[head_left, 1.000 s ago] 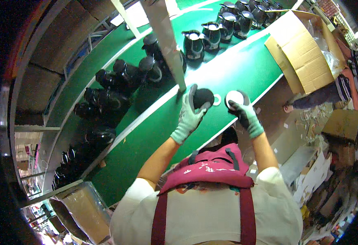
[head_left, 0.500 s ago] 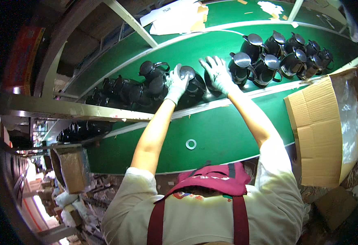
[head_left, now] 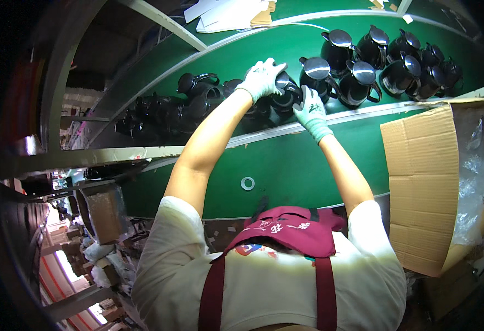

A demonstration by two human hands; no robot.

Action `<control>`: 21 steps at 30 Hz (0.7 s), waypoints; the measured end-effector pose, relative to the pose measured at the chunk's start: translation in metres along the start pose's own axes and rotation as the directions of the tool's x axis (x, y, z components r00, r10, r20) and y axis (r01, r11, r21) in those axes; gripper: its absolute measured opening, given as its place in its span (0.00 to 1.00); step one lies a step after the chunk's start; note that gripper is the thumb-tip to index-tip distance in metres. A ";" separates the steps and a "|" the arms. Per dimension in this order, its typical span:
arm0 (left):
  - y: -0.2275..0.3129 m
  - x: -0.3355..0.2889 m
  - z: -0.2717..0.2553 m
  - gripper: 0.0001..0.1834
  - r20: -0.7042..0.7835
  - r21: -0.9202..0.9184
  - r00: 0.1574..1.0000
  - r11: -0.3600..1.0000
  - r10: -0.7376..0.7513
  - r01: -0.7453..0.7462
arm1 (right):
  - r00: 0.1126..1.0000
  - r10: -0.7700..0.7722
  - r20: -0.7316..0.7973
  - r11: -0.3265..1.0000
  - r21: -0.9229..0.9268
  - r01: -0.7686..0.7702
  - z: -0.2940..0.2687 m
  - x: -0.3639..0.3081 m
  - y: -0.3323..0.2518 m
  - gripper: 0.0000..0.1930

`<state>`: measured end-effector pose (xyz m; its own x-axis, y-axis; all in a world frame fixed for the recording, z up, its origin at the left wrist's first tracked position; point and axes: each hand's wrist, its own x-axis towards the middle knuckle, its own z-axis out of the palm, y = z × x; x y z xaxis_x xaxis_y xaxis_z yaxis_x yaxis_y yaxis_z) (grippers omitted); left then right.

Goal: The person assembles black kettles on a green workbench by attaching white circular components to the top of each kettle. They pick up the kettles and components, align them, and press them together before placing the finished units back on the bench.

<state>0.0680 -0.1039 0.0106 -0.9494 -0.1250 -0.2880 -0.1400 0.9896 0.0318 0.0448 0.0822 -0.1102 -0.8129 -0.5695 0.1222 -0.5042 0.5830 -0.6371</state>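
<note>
A black jug (head_left: 286,99) with a shiny lid stands on the green shelf between my two gloved hands. My left hand (head_left: 263,80) is closed over its top from the left, fingers curled at the lid. On the jug's right side, my right hand (head_left: 311,113) grips it near the handle; the fingertips are partly hidden. Right beside them stands another black jug (head_left: 316,77) with a silver-topped lid. Left of my hands, dark jugs (head_left: 189,113) crowd together in shadow, one (head_left: 198,84) with its handle showing.
Several lidded black jugs (head_left: 360,83) stand at the right. A lower green surface (head_left: 302,171) holds a pale ring (head_left: 247,183). An open cardboard box (head_left: 418,187) with clear plastic is at the right. A metal rail (head_left: 87,154) crosses the left; white sheets (head_left: 231,16) lie behind.
My left hand has moved right, from one jug's lid to the top of the jug between my hands. My right hand has dropped lower and closed at that jug's right side.
</note>
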 end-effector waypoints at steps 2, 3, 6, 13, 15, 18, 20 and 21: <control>0.000 0.007 -0.010 0.49 0.051 -0.030 0.998 0.999 -0.028 0.030 | 0.998 -0.004 0.069 0.998 0.065 0.000 0.000 0.009 0.005 0.28; -0.004 0.003 -0.006 0.47 -0.022 -0.116 0.999 0.992 -0.045 0.042 | 0.994 0.011 0.110 0.994 0.108 -0.023 0.001 0.006 0.002 0.24; -0.022 0.006 0.008 0.50 -0.014 -0.381 0.973 0.901 -0.229 0.207 | 0.990 0.023 0.137 0.988 0.149 -0.044 0.021 -0.010 -0.002 0.23; 0.015 -0.004 -0.002 0.49 0.010 -0.088 0.989 0.985 -0.150 0.150 | 0.973 0.062 0.222 0.988 0.125 -0.091 0.018 -0.008 0.000 0.20; 0.022 0.001 -0.005 0.49 0.045 -0.087 0.976 0.973 -0.212 0.215 | 0.970 0.060 0.237 0.987 0.128 -0.092 0.015 -0.007 0.005 0.20; 0.023 0.006 -0.003 0.52 0.079 -0.092 0.956 0.952 -0.284 0.290 | 0.966 0.051 0.252 0.992 0.100 -0.078 0.016 -0.005 0.006 0.21; 0.034 0.006 -0.003 0.52 0.077 -0.064 0.945 0.944 -0.319 0.324 | 0.973 0.048 0.226 0.993 0.096 -0.071 0.015 -0.008 0.005 0.21; 0.038 0.006 -0.004 0.52 0.074 -0.049 0.939 0.939 -0.336 0.340 | 0.971 0.055 0.234 0.993 0.090 -0.078 0.014 -0.007 0.004 0.21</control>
<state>0.0560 -0.0671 0.0142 -0.8235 -0.4448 -0.3521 -0.4681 0.8834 -0.0213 0.0527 0.0808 -0.1248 -0.7485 -0.6564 -0.0945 -0.4110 0.5710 -0.7107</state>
